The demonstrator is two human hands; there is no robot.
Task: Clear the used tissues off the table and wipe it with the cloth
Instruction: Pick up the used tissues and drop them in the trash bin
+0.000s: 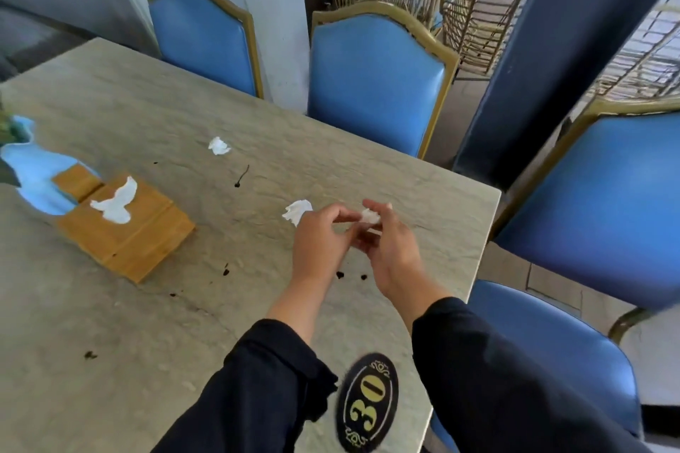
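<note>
A small white tissue (371,216) is pinched in the right hand (390,254), just above the table (147,305). The left hand (320,243) is curled close beside it, with its fingertips reaching toward the tissue; whether it is held by that hand too cannot be told.

Two more tissues are left on the table. One (297,211) lies just behind the left hand. The other (219,146) lies farther back, well apart. No cloth can be seen.

Dark spots (340,274) are dotted near the hands. They could be smeared if a sleeve is dragged over them. The held tissue could be dropped if more are grabbed with full fingers. The far tissue could be missed. The box (128,235) could be bumped when wiping is done.
</note>
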